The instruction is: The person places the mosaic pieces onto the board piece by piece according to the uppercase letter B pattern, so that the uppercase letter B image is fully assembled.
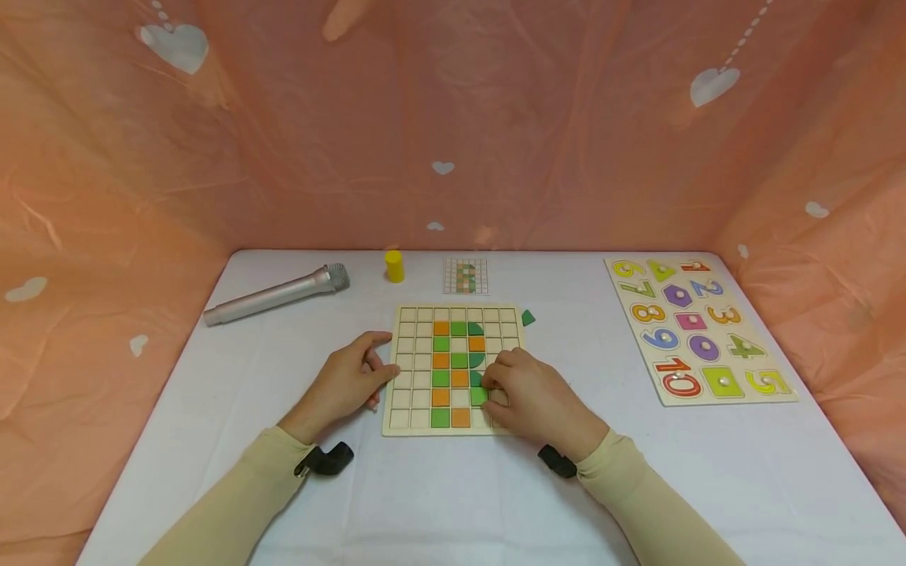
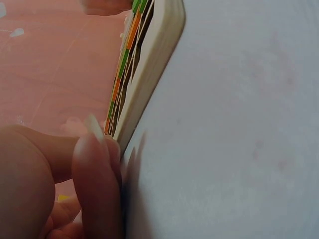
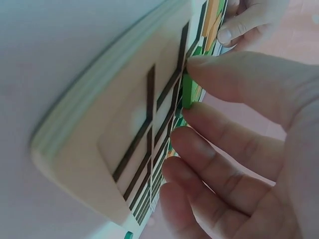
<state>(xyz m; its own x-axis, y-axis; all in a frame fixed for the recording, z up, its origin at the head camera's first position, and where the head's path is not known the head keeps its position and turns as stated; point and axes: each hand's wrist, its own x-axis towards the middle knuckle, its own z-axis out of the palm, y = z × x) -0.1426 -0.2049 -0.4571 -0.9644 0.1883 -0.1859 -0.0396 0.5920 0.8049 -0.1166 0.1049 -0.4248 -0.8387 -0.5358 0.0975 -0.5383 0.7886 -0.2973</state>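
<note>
A pale wooden grid board lies in the middle of the table, with orange, green and dark green tiles set in its squares. My right hand reaches over the board's right side. Its thumb and forefinger pinch a green square tile, which stands proud of its cell in the right wrist view. At the board's left edge, my left hand touches the frame with thumb and forefinger, its other fingers loosely bent. Just outside the board's upper right corner is a dark green quarter-round tile.
Behind the board lies a small pattern card with a yellow cylinder to its left. A silver microphone lies at the back left. A number and shape puzzle board occupies the right. Pink curtains surround the table.
</note>
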